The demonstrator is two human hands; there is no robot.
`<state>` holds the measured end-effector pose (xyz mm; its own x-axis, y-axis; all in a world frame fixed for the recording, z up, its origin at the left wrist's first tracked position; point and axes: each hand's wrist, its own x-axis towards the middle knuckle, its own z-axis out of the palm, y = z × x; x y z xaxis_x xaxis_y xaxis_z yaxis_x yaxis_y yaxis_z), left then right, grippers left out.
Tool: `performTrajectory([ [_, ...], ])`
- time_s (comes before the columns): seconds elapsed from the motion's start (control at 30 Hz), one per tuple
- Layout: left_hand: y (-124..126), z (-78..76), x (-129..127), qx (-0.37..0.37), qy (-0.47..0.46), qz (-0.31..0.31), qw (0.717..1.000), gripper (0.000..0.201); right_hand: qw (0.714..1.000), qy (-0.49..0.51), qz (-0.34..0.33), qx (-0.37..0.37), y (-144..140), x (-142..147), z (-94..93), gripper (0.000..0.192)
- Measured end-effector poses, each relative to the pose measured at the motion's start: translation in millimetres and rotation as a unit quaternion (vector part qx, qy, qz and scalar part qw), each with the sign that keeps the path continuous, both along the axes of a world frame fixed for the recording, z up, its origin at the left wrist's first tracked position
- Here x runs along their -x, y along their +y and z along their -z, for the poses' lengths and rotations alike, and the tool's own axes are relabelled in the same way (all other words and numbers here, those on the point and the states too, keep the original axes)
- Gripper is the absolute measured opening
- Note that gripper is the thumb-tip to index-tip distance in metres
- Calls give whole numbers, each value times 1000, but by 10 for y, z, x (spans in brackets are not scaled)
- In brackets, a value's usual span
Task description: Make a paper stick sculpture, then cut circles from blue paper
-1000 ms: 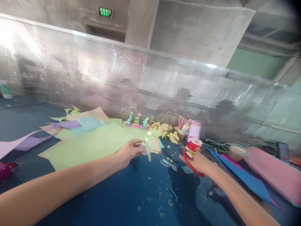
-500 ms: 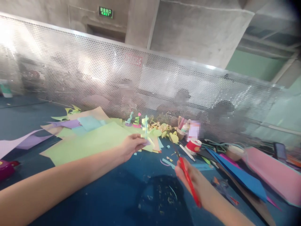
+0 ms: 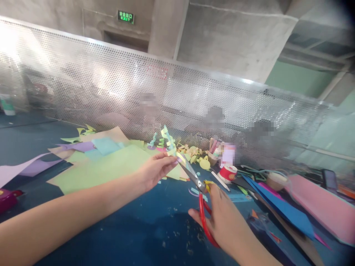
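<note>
My left hand (image 3: 156, 169) pinches the base of a small paper spiral (image 3: 168, 141) in pale blue and yellow, which stands up from the fingertips. A yellow paper strip (image 3: 181, 158) sticks out from it to the right. My right hand (image 3: 222, 214) grips red-handled scissors (image 3: 200, 188), with the blades pointing up and left. The blade tips reach the yellow strip beside my left fingertips; whether the strip lies between them I cannot tell. Behind my left hand stand a small blue spiral (image 3: 153, 139) and a green one (image 3: 161, 142).
Sheets of green paper (image 3: 111, 170) cover the left of the blue table. Yellow paper cutouts (image 3: 194, 152), a red-and-white tape roll (image 3: 227, 173) and a white marker (image 3: 220, 181) lie ahead. A pink sheet (image 3: 321, 203) is right; a perforated metal panel (image 3: 111, 85) stands behind.
The scissors have swung up and left, their blades now at the strip by my left hand. My left hand has raised and tilted the spiral slightly.
</note>
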<state>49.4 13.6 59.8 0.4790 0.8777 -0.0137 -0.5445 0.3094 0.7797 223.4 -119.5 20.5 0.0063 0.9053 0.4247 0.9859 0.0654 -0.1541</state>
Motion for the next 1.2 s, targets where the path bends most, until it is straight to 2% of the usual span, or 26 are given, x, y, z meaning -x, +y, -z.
performTrajectory([
  [0.17,-147,-11,-19,3,-21,-6,1000,15,999,-16,4,-45,61,115,-48,66],
  [0.37,-239,-31,-24,10,-38,8,999,17,997,-44,3,-66,109,164,-83,67],
  [0.63,-226,-8,-31,3,-45,19,999,12,996,-50,5,-76,156,154,-70,57],
  [0.87,-236,5,-35,11,-52,21,998,12,990,-93,-9,-107,175,112,-25,40],
  [1.03,-249,-45,-29,40,-28,2,999,16,994,-83,13,-71,174,137,-31,34],
  [1.2,-211,-39,-29,28,13,-3,1000,15,999,27,18,-18,190,93,-24,36],
])
